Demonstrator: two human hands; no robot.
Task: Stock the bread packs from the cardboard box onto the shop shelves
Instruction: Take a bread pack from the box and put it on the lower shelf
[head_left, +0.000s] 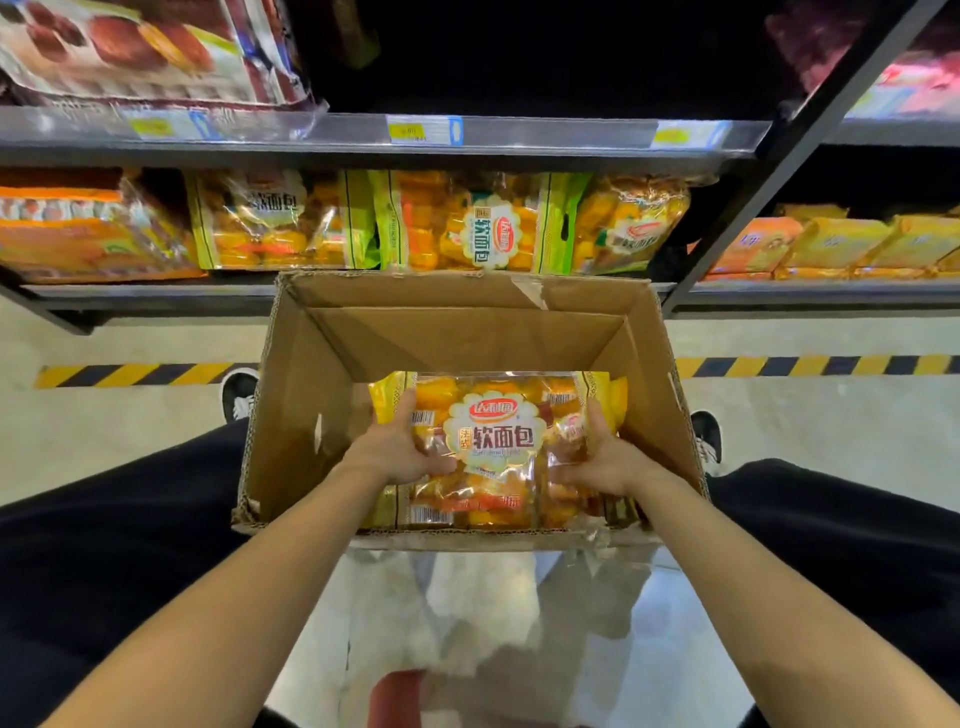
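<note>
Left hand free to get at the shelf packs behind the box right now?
Probably not yet: the left hand and right hand both grip a bread pack in the cardboard box, whose far wall stands before the shelf packs.

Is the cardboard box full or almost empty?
Almost empty: the cardboard box shows bare inner walls around the bread pack gripped by left hand and right hand.

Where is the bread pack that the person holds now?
In the head view, the bread pack sits centre frame at the near end of the open cardboard box, held between the left hand and the right hand.
</note>
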